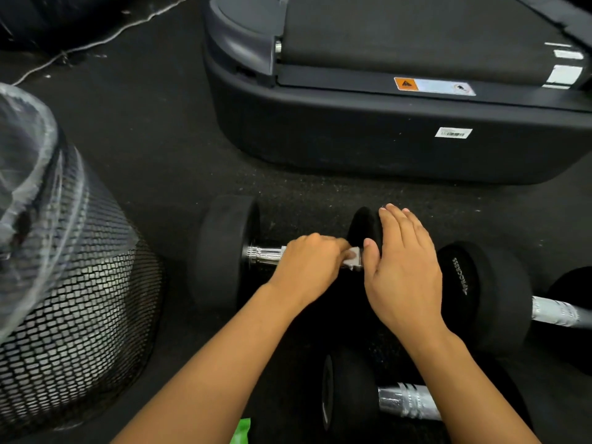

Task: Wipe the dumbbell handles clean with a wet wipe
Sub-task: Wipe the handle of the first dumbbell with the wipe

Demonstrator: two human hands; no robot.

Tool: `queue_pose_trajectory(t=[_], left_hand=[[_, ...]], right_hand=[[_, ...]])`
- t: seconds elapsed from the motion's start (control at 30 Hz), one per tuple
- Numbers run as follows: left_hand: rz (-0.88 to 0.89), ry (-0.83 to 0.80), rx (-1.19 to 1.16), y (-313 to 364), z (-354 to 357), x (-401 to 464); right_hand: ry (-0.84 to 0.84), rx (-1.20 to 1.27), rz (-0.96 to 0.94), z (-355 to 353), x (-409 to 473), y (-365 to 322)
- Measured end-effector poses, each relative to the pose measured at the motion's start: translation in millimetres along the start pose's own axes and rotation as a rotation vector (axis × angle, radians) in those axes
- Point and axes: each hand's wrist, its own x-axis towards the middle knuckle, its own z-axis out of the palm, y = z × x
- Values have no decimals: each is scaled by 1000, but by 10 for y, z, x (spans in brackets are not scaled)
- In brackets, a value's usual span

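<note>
A black dumbbell (224, 251) lies on the dark floor, its chrome handle (264, 255) showing at the left. My left hand (309, 267) curls over the handle and holds a small white wet wipe (354, 256) against it. My right hand (405, 270) rests flat, fingers straight, on the dumbbell's right head (362, 227). Two more dumbbells lie nearby: one at the right (487, 290) and one at the bottom (349, 402), both with silver handles.
A black mesh waste bin (73, 315) with a clear plastic liner stands at the left. A treadmill base (368, 129) fills the far side. A green packet (242, 431) peeks in at the bottom edge. A white cable (96, 43) runs across the far floor.
</note>
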Motion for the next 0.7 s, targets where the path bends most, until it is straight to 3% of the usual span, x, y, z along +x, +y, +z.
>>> queue_pose_trajectory(t=[0.07,0.13,0.27,0.37,0.53,0.7], left_hand=[[-49,31,114,-41,-35,-1],[-73,90,80,-51,-12,-89],[63,197,-51,27,158,-187],[100,133,-23,69,105,-141],[-151,-50,142,133,-113,71],[-9,90,-10,155,42,-142]], right_hand=[[2,3,-5,-11,-1,1],[5,2,-4,-22,-1,-4],[17,2,2,-8,-15,1],[6,-9,0,-10,-10,-7],[-10,-14,-4,-15,25,-3],[1,-8,-4,-9,9,1]])
